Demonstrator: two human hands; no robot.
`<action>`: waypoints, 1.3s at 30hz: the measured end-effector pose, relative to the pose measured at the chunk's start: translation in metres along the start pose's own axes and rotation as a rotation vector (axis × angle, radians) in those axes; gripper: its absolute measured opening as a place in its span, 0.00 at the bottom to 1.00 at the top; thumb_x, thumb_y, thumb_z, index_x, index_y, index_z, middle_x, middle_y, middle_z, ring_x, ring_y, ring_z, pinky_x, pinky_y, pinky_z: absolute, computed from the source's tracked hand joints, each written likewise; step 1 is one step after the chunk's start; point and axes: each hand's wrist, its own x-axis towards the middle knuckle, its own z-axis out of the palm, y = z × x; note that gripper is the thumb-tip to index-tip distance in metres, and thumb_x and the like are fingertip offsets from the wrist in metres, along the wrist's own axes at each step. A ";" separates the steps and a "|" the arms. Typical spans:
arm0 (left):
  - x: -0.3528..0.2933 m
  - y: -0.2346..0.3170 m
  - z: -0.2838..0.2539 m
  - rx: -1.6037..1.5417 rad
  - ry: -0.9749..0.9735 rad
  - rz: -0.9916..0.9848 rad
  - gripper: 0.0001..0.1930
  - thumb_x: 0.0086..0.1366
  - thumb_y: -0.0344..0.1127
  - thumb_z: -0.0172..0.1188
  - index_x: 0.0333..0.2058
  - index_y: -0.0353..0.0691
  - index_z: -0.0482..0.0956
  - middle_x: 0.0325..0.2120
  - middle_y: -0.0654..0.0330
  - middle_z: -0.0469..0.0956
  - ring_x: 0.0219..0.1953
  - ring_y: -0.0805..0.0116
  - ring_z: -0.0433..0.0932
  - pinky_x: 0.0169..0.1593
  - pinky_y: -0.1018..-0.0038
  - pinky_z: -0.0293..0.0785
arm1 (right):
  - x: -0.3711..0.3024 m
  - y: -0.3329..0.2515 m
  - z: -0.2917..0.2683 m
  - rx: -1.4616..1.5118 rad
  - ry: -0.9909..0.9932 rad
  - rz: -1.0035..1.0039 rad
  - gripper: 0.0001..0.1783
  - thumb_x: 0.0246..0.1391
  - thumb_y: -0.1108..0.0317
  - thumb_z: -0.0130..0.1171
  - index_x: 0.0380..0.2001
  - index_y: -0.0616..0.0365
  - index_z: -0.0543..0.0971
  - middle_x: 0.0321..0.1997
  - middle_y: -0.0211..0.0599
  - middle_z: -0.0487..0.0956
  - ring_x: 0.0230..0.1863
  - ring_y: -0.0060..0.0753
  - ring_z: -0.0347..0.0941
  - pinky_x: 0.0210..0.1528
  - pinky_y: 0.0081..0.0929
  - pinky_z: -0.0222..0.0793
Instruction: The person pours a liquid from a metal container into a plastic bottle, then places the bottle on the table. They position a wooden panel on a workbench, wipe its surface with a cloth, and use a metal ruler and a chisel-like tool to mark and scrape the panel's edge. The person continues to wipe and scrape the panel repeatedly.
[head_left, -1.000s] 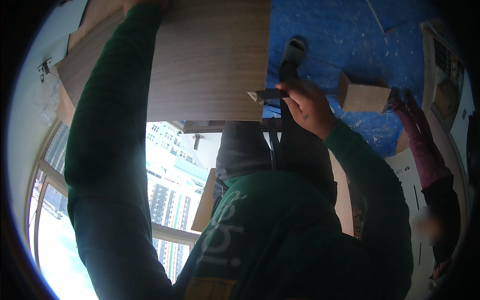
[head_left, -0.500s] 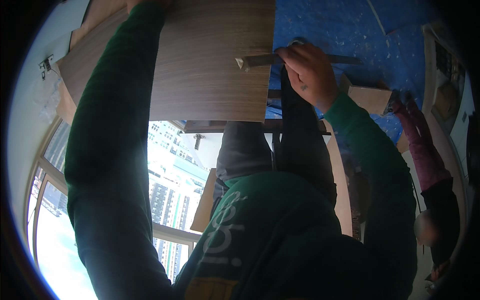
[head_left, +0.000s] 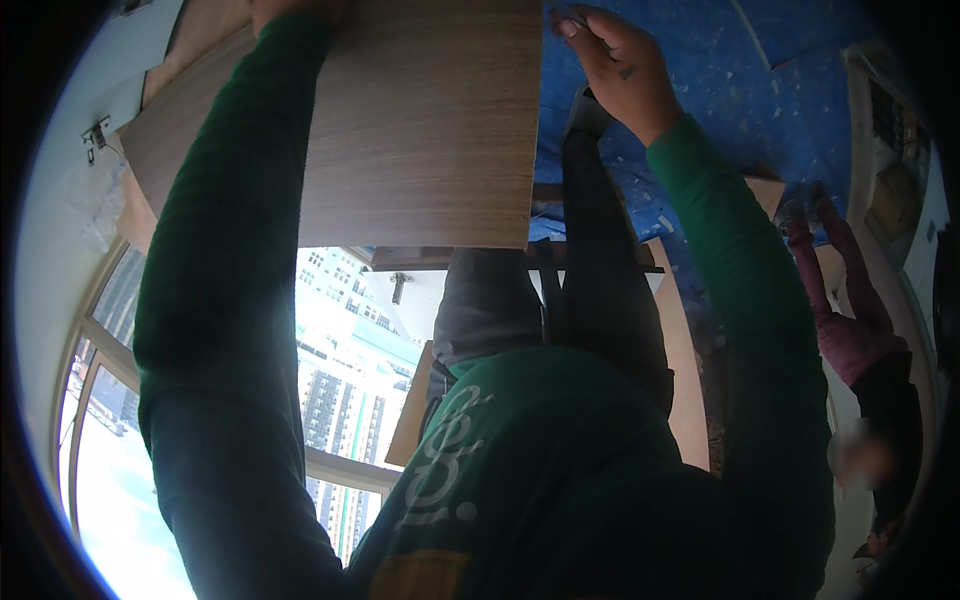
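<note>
The right hand (head_left: 628, 78) pinches a thin dark strip (head_left: 571, 14) beside the board (head_left: 420, 130); what the left hand (head_left: 292, 9) holds cannot be told. A steady board would help.

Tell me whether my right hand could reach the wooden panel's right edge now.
Probably yes: your right hand is just beside the right edge of the wooden panel, and nothing visible blocks the way, though it seems to grip something dark, mostly hidden.

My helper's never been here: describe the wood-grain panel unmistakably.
Start at the blue floor sheet, upper right. Immediately left in view, crossed by the green left sleeve, is the wood-grain panel. Its broad, brown, finely lined face sets it apart from the sheet.
</note>
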 end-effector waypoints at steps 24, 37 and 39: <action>0.000 -0.001 -0.005 -0.015 -0.012 -0.050 0.40 0.73 0.61 0.50 0.73 0.39 0.62 0.75 0.48 0.58 0.77 0.50 0.53 0.79 0.62 0.48 | -0.029 -0.010 0.015 -0.120 0.068 -0.203 0.13 0.59 0.79 0.60 0.45 0.56 0.83 0.31 0.34 0.78 0.37 0.42 0.75 0.42 0.37 0.73; -0.006 0.002 -0.010 -0.016 -0.027 -0.057 0.41 0.73 0.63 0.49 0.73 0.39 0.61 0.76 0.49 0.57 0.78 0.51 0.52 0.79 0.62 0.47 | -0.064 -0.044 -0.015 -0.259 -0.087 -0.174 0.16 0.58 0.79 0.64 0.50 0.60 0.82 0.35 0.37 0.79 0.39 0.44 0.76 0.47 0.40 0.73; -0.003 0.006 -0.010 -0.040 -0.043 -0.064 0.41 0.73 0.63 0.49 0.73 0.39 0.61 0.76 0.49 0.57 0.78 0.51 0.52 0.79 0.61 0.46 | -0.018 -0.032 -0.018 -0.358 0.084 -0.264 0.15 0.57 0.78 0.64 0.48 0.57 0.82 0.36 0.38 0.81 0.38 0.45 0.77 0.43 0.39 0.74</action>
